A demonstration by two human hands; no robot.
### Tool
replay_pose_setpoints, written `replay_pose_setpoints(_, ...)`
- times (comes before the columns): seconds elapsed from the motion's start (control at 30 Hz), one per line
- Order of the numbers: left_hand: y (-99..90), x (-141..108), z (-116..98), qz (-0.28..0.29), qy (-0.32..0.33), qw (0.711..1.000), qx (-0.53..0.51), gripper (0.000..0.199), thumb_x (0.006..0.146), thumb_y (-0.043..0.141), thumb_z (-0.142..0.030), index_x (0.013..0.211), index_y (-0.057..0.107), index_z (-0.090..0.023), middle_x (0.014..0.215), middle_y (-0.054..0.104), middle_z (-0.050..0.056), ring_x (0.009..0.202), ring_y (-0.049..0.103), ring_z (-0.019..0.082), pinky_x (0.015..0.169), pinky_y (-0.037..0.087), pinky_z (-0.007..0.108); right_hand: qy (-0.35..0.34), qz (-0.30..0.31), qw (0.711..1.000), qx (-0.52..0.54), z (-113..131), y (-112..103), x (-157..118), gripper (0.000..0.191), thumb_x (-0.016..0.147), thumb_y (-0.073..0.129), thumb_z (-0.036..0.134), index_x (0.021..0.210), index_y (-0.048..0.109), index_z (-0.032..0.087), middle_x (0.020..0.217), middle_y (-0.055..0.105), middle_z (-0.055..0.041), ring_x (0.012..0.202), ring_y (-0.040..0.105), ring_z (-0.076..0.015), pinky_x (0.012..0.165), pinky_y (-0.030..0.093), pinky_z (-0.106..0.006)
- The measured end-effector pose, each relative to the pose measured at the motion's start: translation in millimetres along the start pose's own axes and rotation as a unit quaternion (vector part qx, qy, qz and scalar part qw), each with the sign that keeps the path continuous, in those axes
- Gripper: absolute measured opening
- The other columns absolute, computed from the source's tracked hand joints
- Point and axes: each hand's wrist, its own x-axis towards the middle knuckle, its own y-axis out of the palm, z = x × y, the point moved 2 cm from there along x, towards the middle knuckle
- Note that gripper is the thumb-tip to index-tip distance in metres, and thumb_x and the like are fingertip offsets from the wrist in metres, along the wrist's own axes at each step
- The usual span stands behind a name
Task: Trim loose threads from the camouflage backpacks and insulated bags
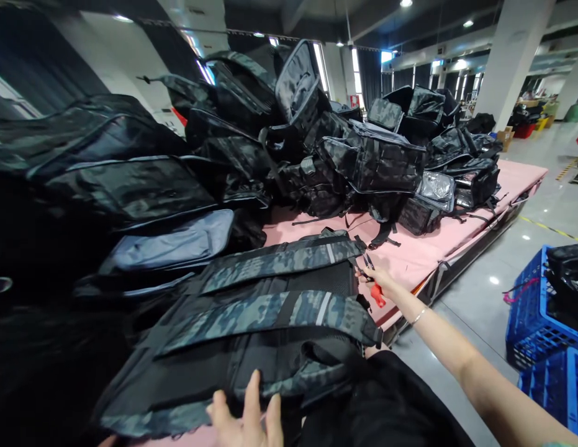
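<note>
A black and grey camouflage backpack (270,313) lies on the pink table, its two padded shoulder straps facing up. My left hand (249,419) is at the near edge of the backpack, fingers spread and holding nothing. At the backpack's right end, my right hand (380,279) is closed around what looks like a pair of dark thread snips (368,263), small and partly hidden by the fingers. Just below that hand is a small red item (377,295), whose kind I cannot make out.
Camouflage backpacks, several unzipped, are heaped along the table (410,254), with one open bag (177,239) close on the left. Blue plastic crates (526,316) holding dark items stand on the floor at right. A white pillar (512,62) rises behind.
</note>
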Motion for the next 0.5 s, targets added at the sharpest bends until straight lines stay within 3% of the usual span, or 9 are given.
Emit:
replay_pose_setpoints(0.1,8.8,7.4,16.0,0.042,-0.004,0.999,-0.013,0.055,0.086,0.043,-0.032,0.139,0.034,-0.016,0.15,0.003,0.018,0.137,0.007,0.039,0.105,0.018,0.06,0.095,0.098,0.988,0.065,-2.8,-4.5,-36.8,0.03,0.084,0.054,0.039,0.085,0.054,0.009,0.056,0.031,0.0074,0.04,0.017,-0.002,0.039,0.017,-0.015)
replay_pose_setpoints(0.2,18.9,24.0,44.2,0.092,0.0,0.995,-0.027,0.054,0.085,0.044,-0.034,0.137,0.036,-0.02,0.151,0.006,0.014,0.136,0.013,0.037,0.105,0.022,0.058,0.164,0.163,0.964,0.128,-7.4,4.5,-76.6,0.029,0.093,0.04,0.033,0.092,0.054,0.008,0.057,0.026,0.0075,0.04,0.013,-0.0024,0.038,0.013,-0.015)
replay_pose_setpoints(0.3,29.1,48.3,79.2,0.131,0.014,0.99,-0.044,0.05,0.085,0.042,-0.039,0.131,0.044,-0.019,0.149,0.018,0.014,0.133,0.025,0.034,0.104,0.028,0.054,0.225,0.208,0.916,0.26,-14.3,21.1,-106.8,0.034,0.098,0.025,0.03,0.098,0.052,0.008,0.056,0.023,0.0078,0.04,0.01,-0.0036,0.037,0.01,-0.016)
replay_pose_setpoints(0.4,31.0,74.4,105.4,0.154,0.013,0.988,-0.03,0.047,0.085,0.041,-0.042,0.122,0.052,-0.016,0.142,0.033,0.016,0.128,0.036,0.033,0.101,0.035,0.051,0.254,0.208,0.845,0.422,-19.8,27.5,-124.6,0.04,0.099,0.016,0.027,0.101,0.05,0.007,0.054,0.024,0.0084,0.038,0.008,-0.0039,0.035,0.011,-0.015)
replay_pose_setpoints(0.5,18.0,97.0,97.8,0.101,-0.045,0.994,0.021,0.038,0.084,0.044,-0.042,0.108,0.061,-0.019,0.123,0.055,0.012,0.11,0.054,0.03,0.086,0.048,0.047,0.229,0.17,0.816,0.503,-23.4,20.6,-135.6,0.04,0.098,0.015,0.026,0.105,0.048,0.006,0.054,0.027,0.0085,0.037,0.009,-0.0036,0.034,0.012,-0.014)
